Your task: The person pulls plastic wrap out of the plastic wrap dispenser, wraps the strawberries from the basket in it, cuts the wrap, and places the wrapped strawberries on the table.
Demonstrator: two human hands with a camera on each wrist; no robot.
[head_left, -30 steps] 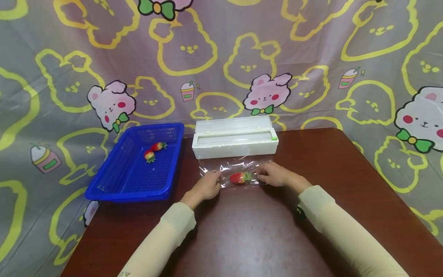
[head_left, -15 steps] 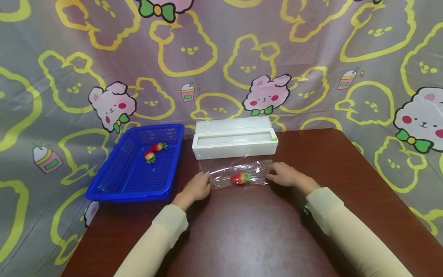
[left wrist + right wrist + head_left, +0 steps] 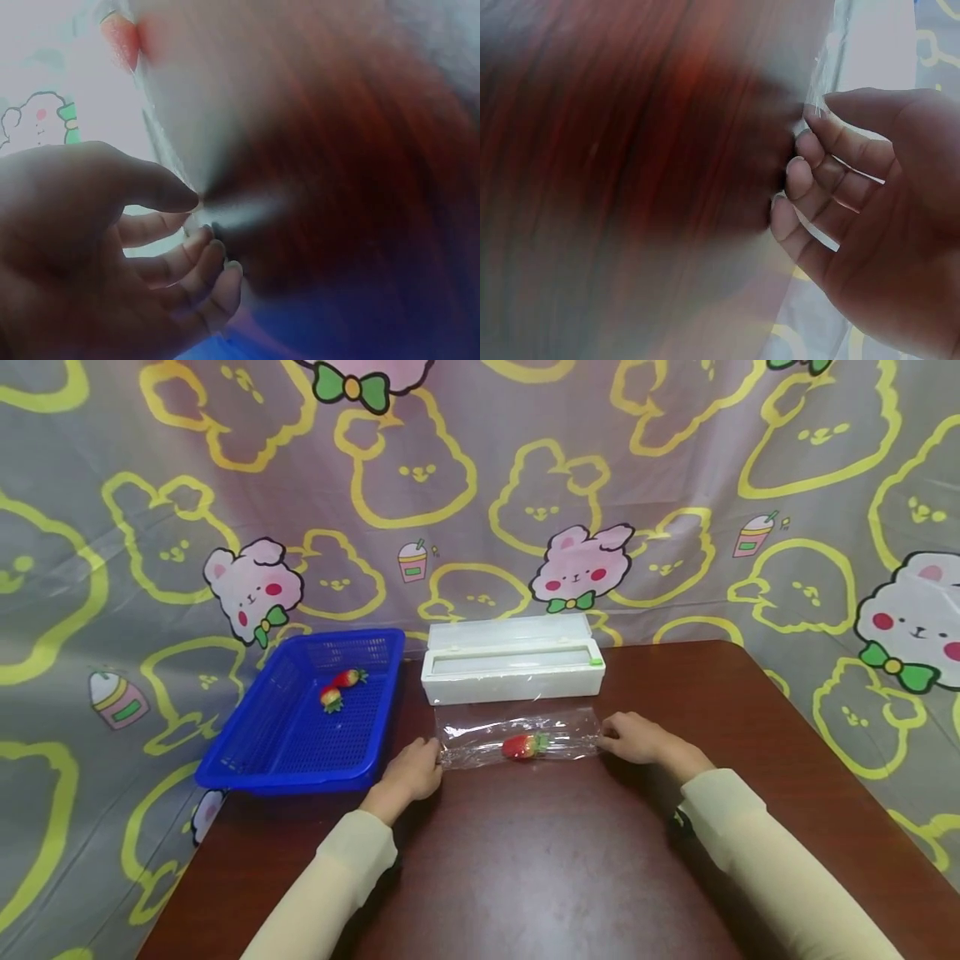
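Observation:
A sheet of clear plastic wrap lies in front of the white wrap box, stretched between both hands. A red strawberry with green leaves sits at the sheet's near part, film around it. At the left end, my left hand pinches the film's edge; thumb and index fingertip meet in the left wrist view, where the strawberry shows at the top. My right hand pinches the opposite end, and a strand of film rises from between thumb and index finger in the right wrist view.
The white wrap box stands behind the film with its lid raised. To the left, a blue plastic basket holds two strawberries. A patterned curtain hangs behind the brown table.
Both hands have moved apart, the left hand to the left and the right hand to the right. The film between them is spread wider, while the strawberry stays about in place.

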